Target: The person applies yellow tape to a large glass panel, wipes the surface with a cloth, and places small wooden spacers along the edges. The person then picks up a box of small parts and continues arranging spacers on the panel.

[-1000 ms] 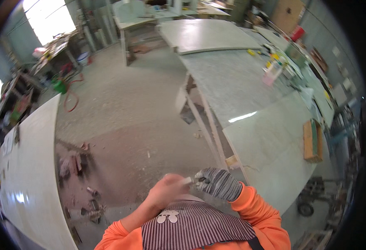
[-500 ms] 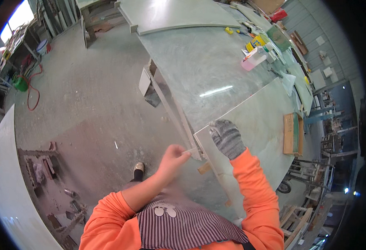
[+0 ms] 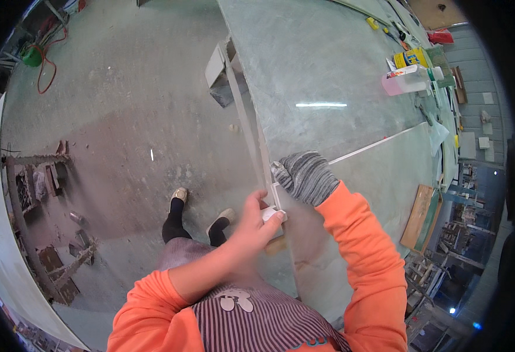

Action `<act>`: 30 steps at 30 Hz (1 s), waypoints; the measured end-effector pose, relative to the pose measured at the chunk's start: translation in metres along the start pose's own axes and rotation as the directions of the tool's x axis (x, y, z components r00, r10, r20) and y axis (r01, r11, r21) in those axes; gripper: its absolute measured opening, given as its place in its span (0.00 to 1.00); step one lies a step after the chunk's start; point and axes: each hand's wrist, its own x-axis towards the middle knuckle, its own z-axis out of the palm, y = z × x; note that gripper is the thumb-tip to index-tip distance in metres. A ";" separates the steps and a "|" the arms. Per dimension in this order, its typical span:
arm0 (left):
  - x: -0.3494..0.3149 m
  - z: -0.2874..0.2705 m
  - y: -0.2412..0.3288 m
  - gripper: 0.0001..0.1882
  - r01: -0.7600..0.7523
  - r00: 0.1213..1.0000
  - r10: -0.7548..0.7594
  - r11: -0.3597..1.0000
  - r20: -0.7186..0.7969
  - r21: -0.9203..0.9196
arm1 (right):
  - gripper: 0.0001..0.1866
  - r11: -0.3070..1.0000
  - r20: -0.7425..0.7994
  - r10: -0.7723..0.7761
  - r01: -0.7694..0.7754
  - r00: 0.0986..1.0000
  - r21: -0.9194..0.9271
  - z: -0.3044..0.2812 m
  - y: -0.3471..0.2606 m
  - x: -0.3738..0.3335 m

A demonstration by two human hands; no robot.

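Observation:
My bare left hand [image 3: 256,222] pinches a small flat white piece [image 3: 272,215] between thumb and fingers. It holds the piece against the edge of a pale stone slab [image 3: 374,173], close to that slab's corner. On my right hand [image 3: 305,177] is a grey striped knit glove. Its fingers are curled at the same corner, just above the left hand; whatever lies inside them is hidden. The slab rests on a larger grey-green tabletop [image 3: 327,64]. A wooden block [image 3: 275,245] shows under the slab's edge.
Toward the far right stand a bottle of pink liquid [image 3: 404,81] and a yellow tub [image 3: 411,58]. A wooden box [image 3: 417,218] lies on the slab's right side. Angled panels [image 3: 215,66] lean by the table's left edge. A metal frame [image 3: 34,158] sits on the floor at left.
My view has tilted down and turned. The right hand has moved to the slab's corner, nearer the left hand. The left hand has brought the white piece against the slab's edge.

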 end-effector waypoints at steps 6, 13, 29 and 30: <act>0.003 -0.016 0.021 0.32 0.097 0.979 -0.143 0.953 0.143 0.288 | 0.21 0.999 -0.053 -0.015 0.017 0.998 0.045 -0.001 -0.002 -0.003; 0.007 -0.022 0.029 0.40 0.069 0.960 -0.164 0.923 0.226 0.379 | 0.18 0.996 -0.136 -0.084 0.085 0.987 0.001 0.005 0.002 -0.005; 0.012 -0.010 0.035 0.37 0.161 0.950 -0.219 0.954 0.221 0.255 | 0.19 0.990 -0.168 -0.142 0.141 0.976 -0.015 0.008 0.005 -0.007; 0.012 -0.009 0.034 0.38 0.144 0.957 -0.199 0.957 0.209 0.250 | 0.20 0.993 -0.146 -0.121 0.122 0.982 -0.004 0.008 0.006 -0.007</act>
